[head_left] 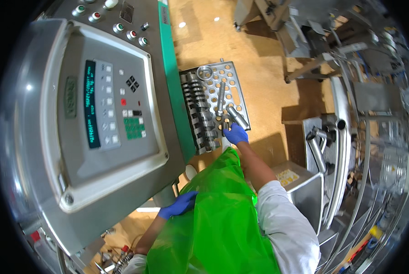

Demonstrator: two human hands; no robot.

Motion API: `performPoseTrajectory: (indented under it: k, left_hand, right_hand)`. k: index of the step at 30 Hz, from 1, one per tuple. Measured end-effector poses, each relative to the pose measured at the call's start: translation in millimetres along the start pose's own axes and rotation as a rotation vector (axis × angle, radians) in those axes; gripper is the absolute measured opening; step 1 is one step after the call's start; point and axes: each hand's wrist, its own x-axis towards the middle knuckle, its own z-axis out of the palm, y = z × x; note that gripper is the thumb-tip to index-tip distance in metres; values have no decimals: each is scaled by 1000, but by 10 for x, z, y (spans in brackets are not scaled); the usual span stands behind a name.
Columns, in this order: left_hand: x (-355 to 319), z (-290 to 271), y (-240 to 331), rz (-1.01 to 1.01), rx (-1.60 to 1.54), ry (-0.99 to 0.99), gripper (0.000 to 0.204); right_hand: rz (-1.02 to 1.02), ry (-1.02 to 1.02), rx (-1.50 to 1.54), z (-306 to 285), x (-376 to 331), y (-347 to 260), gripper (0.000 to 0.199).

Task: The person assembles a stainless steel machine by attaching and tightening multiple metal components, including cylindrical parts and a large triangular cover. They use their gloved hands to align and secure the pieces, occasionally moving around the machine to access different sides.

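Note:
My right hand (236, 134), in a blue glove, reaches down to the near edge of a perforated metal tray (238, 84). Its fingers are curled at a small dark metal part (226, 126), and what they grip is mostly hidden. Just beyond the hand, a short steel cylinder (237, 117) and a longer steel rod (221, 98) lie on the tray. A metal ring (205, 72) rests at the tray's far end. Along the tray's left side lies a screw-like steel shaft (202, 114). My left hand (179, 205), also blue-gloved, lies with fingers stretched out against my green apron (213, 210).
At left stands a large steel machine with a control panel (111, 109) and a green edge strip (170, 73). Steel frames (341, 132) and a metal bin (300, 182) line the right side. The floor (200, 36) is tan.

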Motion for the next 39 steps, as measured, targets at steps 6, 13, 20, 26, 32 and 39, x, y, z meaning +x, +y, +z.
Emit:
performPoseTrajectory:
  k: [6, 13, 20, 26, 32, 39]
  left_hand:
    - [471, 59, 700, -105, -103, 277, 37]
    - [1601, -222, 1048, -62, -592, 702, 42]
    - [2149, -587, 1269, 40, -1182, 330, 46]
    - [1943, -413, 1147, -84, -1202, 458, 36]
    - [1603, 67, 801, -38, -1314, 562, 35]
    - [1600, 278, 832, -87, -1196, 646, 35]
  right_hand:
    - [113, -142, -147, 274, 771, -180, 56]
    - [-155, -738, -83, -493, 792, -508, 58]
    - [-473, -1003, 383, -1325, 320, -839, 50]
    - [-787, -301, -557, -1043, 1252, -705, 49]
    - [-987, 60, -830, -591, 2153, -479, 40]
    - [-901, -239, -874, -1013, 2070, -505, 24]
